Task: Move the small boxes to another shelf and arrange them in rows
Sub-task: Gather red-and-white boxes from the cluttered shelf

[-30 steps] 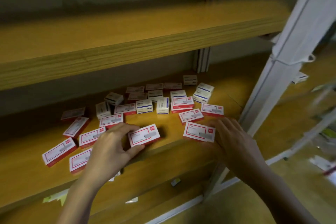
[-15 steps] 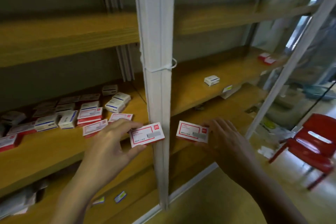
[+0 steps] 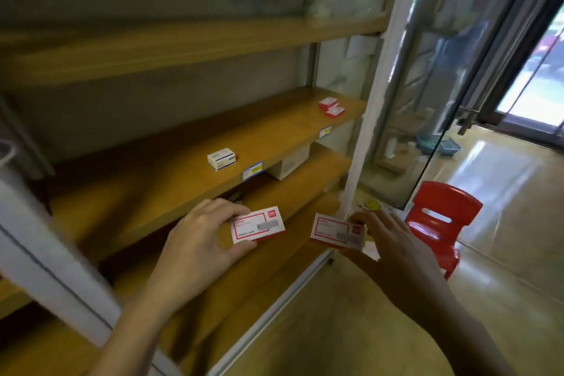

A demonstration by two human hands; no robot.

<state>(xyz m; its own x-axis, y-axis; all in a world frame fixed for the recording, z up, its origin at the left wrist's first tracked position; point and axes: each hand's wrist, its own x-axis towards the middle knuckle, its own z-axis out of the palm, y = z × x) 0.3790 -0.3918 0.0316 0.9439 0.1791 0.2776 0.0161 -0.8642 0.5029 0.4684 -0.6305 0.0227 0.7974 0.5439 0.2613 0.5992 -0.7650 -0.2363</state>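
While both hands are held in front of the shelving, each one carries one small box. The left hand (image 3: pixel 198 241) pinches a red-and-white box (image 3: pixel 258 224) at its left end, thumb below and fingers above, with the label side up. The right hand (image 3: pixel 393 241) grips a second box (image 3: pixel 337 230) of the same kind at its right end, with the fingers curled round it. The two boxes are near each other but apart. Both are in the air before the front edge of the middle shelf (image 3: pixel 171 180) and do not lie on it. On this shelf, near the front edge, stands a white-and-blue box (image 3: pixel 222 159), and a price tag (image 3: pixel 252 170) is fixed on the edge just below it. Two red boxes (image 3: pixel 332 107) lie close together near the right end of the same shelf. A white post (image 3: pixel 375 94) stands at the right end of the shelving. A red chair (image 3: pixel 439 223) is on the floor beyond the right hand.
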